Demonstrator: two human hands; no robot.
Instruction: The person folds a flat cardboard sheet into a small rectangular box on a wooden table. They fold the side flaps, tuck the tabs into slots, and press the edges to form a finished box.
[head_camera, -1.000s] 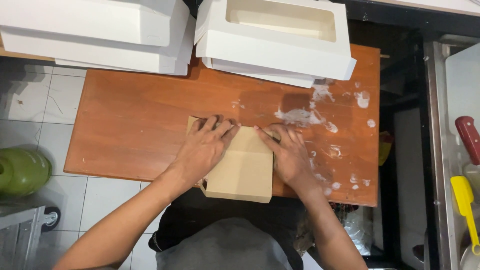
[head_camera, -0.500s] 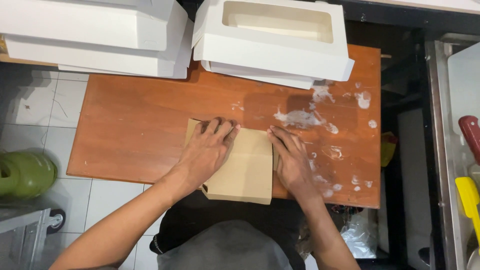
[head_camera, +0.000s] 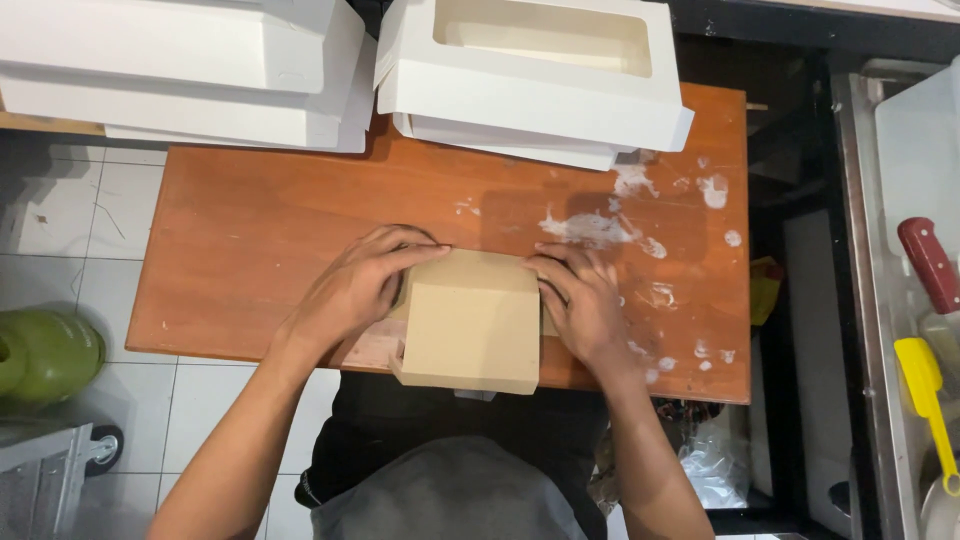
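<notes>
Cardboard, a flat tan sheet being folded into a box, lies at the near edge of the reddish wooden table, overhanging it slightly toward the person. The left hand presses along its left side with fingers spread and curled over the top corner, while the right hand lies flat against the right side, fingers bent over that edge; neither is clenched, both bearing down on the card. Compared with a second ago the hands have slid outward from the middle to the two sides, and the panel between them now shows bare and squarer, which suggests the side flaps are being creased. White smears mark the tabletop to the right. Two stacks of white window boxes sit at the far edge. Beyond the table are a tiled floor, a green canister on the left, and yellow- and red-handled tools on the right.
</notes>
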